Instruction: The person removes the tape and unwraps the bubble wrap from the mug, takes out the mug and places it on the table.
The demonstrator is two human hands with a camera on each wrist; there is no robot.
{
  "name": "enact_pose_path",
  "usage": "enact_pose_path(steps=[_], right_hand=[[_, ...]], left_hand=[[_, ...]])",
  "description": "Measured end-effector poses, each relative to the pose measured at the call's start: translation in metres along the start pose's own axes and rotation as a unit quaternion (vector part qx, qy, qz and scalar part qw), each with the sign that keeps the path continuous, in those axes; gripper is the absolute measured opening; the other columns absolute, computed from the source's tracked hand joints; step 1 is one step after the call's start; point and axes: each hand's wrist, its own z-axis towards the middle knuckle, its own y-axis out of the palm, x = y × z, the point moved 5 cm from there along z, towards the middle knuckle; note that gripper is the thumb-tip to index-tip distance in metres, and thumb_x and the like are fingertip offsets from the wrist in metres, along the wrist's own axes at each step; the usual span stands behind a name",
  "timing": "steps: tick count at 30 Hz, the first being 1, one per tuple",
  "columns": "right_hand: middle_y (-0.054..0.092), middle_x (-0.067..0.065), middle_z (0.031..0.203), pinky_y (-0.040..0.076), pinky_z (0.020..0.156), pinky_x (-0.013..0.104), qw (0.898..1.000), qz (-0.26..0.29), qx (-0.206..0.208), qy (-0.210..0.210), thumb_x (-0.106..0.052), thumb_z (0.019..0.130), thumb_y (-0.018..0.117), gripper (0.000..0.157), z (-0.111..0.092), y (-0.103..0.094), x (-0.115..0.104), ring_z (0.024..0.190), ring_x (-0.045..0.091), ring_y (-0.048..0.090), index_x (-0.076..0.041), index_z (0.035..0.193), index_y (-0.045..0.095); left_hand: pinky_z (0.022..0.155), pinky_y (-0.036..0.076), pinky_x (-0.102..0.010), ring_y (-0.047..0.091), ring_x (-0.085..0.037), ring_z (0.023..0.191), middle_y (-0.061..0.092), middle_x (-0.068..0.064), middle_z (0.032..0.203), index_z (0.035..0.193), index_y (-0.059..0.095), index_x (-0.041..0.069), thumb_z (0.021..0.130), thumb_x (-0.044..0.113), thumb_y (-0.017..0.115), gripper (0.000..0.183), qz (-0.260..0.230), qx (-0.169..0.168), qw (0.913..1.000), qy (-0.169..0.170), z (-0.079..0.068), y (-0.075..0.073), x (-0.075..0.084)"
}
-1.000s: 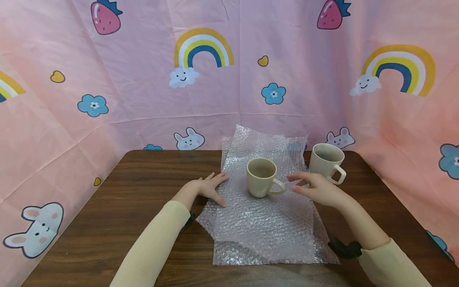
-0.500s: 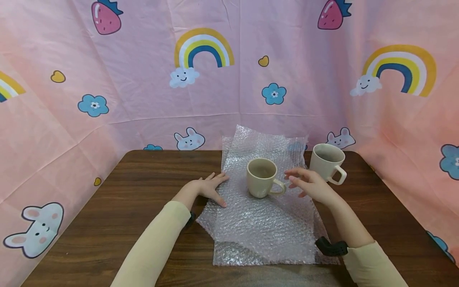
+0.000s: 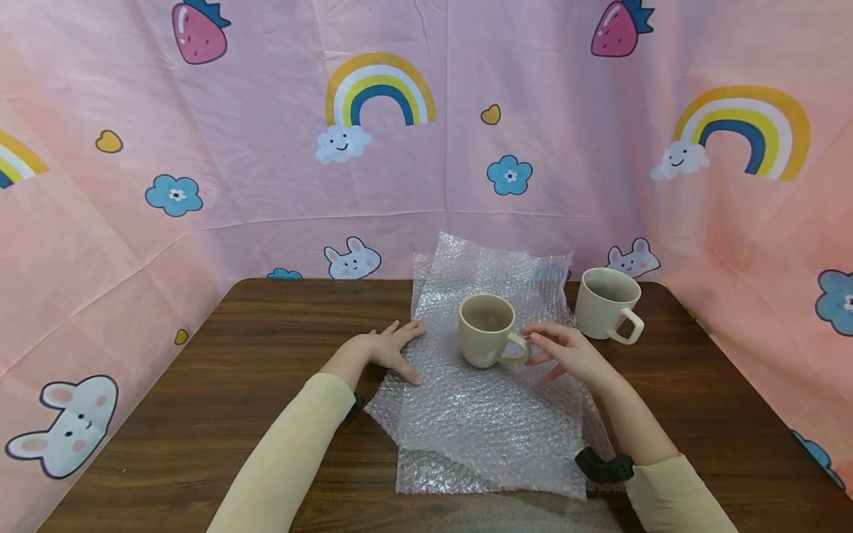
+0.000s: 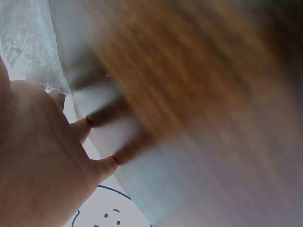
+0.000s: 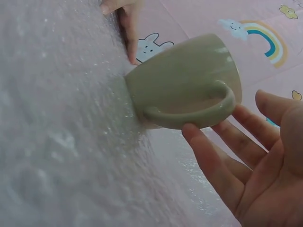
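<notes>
A cream mug (image 3: 480, 345) stands upright on overlapping sheets of bubble wrap (image 3: 489, 422), its handle turned to the right. My right hand (image 3: 568, 355) is at that handle with fingers spread and slightly bent. In the right wrist view the fingertips (image 5: 191, 130) lie against or just beside the handle (image 5: 194, 117), not curled round it; contact cannot be told for sure. My left hand (image 3: 392, 351) rests with fingers spread on the left edge of the wrap, also seen in the left wrist view as a palm (image 4: 40, 156) beside the plastic.
A second, paler mug (image 3: 603, 307) stands at the back right of the dark wooden table (image 3: 266, 370), close to the wrap's edge, handle to the right. A pink patterned cloth (image 3: 266, 178) hangs behind and at both sides.
My right hand has moved left, from a small gap right of the mug to its handle. The left hand and both mugs have stayed in place.
</notes>
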Motion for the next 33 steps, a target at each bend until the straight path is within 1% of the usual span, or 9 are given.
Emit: enact_pose_path(steps=[6,12,17,21,25,29,33], right_hand=[[0.054,0.027,0.124,0.056,0.065,0.048,0.999,0.029,-0.004,0.022,-0.028,0.102,0.050,0.044,0.002,0.006,0.006,0.100,0.040,0.063,0.002,0.133,0.050],[0.060,0.023,0.111,0.055,0.068,0.049,0.998,0.058,-0.014,0.030,-0.027,0.102,0.049,0.044,0.003,0.012,0.010,0.103,0.042,0.061,0.003,0.133,0.048],[0.058,0.020,0.107,0.055,0.070,0.047,0.996,0.084,-0.013,0.036,-0.028,0.102,0.050,0.046,0.005,0.017,0.015,0.104,0.044,0.060,0.005,0.133,0.045],[0.056,0.020,0.106,0.056,0.071,0.044,0.996,0.085,-0.003,0.037,-0.027,0.102,0.049,0.047,0.005,0.020,0.016,0.104,0.042,0.061,0.006,0.134,0.044],[0.057,0.018,0.103,0.054,0.076,0.046,0.996,0.086,0.005,0.032,-0.023,0.103,0.047,0.044,0.005,0.021,0.016,0.103,0.042,0.062,0.009,0.132,0.044],[0.056,0.017,0.100,0.052,0.082,0.048,0.995,0.097,0.006,0.028,-0.020,0.103,0.046,0.041,0.005,0.022,0.014,0.100,0.042,0.062,0.013,0.129,0.045],[0.057,0.015,0.096,0.051,0.084,0.046,0.994,0.110,0.012,0.023,-0.017,0.103,0.045,0.040,0.006,0.024,0.013,0.096,0.038,0.065,0.017,0.126,0.045]], left_hand=[[0.107,0.000,-0.064,-0.005,-0.035,0.143,-0.001,-0.008,0.160,0.155,0.014,0.016,0.078,0.046,0.076,0.103,0.003,0.000,1.0000,0.002,0.000,0.000,0.000],[0.107,0.000,-0.064,-0.005,-0.035,0.143,-0.001,-0.007,0.160,0.155,0.015,0.017,0.077,0.047,0.077,0.104,0.000,0.002,1.0000,0.003,0.002,0.000,-0.002],[0.107,0.001,-0.065,-0.004,-0.036,0.143,0.000,-0.008,0.160,0.155,0.016,0.017,0.077,0.047,0.077,0.104,-0.004,0.005,1.0000,0.003,0.001,0.000,-0.002],[0.107,0.001,-0.064,-0.005,-0.034,0.144,0.000,-0.006,0.160,0.155,0.015,0.019,0.077,0.048,0.077,0.104,-0.001,0.004,1.0000,-0.001,0.003,0.001,-0.003],[0.108,0.000,-0.063,-0.006,-0.033,0.144,-0.002,-0.005,0.160,0.156,0.013,0.019,0.077,0.049,0.076,0.105,0.004,0.001,1.0000,-0.002,0.004,0.003,-0.005],[0.106,0.000,-0.065,-0.005,-0.037,0.143,0.000,-0.008,0.160,0.155,0.015,0.016,0.077,0.051,0.076,0.105,0.001,0.004,1.0000,0.007,0.004,0.002,-0.005],[0.106,0.000,-0.066,-0.005,-0.037,0.143,0.000,-0.008,0.160,0.155,0.015,0.016,0.077,0.051,0.075,0.105,0.002,0.003,1.0000,0.009,0.003,0.001,-0.004]])
